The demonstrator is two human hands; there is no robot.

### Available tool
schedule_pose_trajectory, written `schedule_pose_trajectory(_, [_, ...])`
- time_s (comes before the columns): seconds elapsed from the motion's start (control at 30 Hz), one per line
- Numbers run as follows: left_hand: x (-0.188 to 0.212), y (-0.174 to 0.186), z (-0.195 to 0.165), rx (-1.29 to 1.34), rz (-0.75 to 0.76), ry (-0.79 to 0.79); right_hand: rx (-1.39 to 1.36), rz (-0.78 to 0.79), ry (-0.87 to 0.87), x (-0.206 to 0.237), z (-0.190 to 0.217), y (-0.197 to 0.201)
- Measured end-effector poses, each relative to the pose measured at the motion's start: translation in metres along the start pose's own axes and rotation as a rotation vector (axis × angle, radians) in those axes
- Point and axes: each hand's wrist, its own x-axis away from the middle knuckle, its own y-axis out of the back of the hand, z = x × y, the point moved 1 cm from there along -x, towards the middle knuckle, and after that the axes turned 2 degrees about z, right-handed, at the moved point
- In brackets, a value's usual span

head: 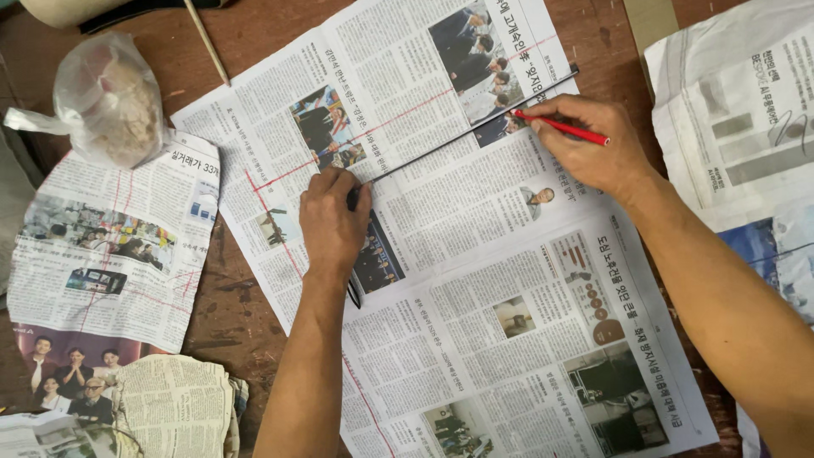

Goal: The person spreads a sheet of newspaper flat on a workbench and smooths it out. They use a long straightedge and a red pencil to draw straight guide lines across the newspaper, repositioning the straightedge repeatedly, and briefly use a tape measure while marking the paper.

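Note:
A large newspaper sheet (475, 280) lies spread on a brown wooden table (229, 288). Red lines are drawn across its upper left part. My left hand (333, 220) presses down on a thin black L-shaped ruler (475, 129) that runs diagonally up to the right over the sheet. My right hand (589, 144) holds a red pencil (564, 127), its tip touching the paper beside the ruler's edge near the far end.
A clear plastic bag (110, 97) with pale contents sits at the top left. A smaller cut newspaper piece (110, 246) with red lines lies left. Folded newspapers (174, 407) stack at the bottom left, more sheets (746, 110) at right. A thin stick (208, 41) lies at top.

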Motion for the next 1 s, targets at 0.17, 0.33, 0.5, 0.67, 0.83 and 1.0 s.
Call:
schedule_pose_trajectory(0.17, [0.001, 0.000, 0.003, 0.010, -0.037, -0.051, 0.027, 0.013, -0.066, -0.002, 0.000, -0.002])
schedule_pose_trajectory(0.33, [-0.001, 0.008, 0.021, 0.196, 0.041, 0.084, -0.040, 0.017, 0.089, 0.011, 0.002, -0.003])
schedule_pose_trajectory(0.5, [0.007, 0.047, 0.055, 0.307, 0.154, 0.313, -0.261, -0.015, 0.190, 0.033, -0.002, 0.012])
schedule_pose_trajectory(0.67, [0.015, 0.068, 0.071, 0.143, 0.232, 0.315, -0.117, -0.076, 0.169, 0.012, -0.006, 0.015])
schedule_pose_trajectory(0.83, [0.009, 0.057, 0.070, 0.010, 0.189, 0.154, 0.021, -0.034, 0.254, -0.022, 0.009, -0.002])
schedule_pose_trajectory(1.0, [0.011, 0.054, 0.073, -0.019, 0.167, 0.110, -0.075, 0.095, 0.116, -0.041, 0.019, -0.015])
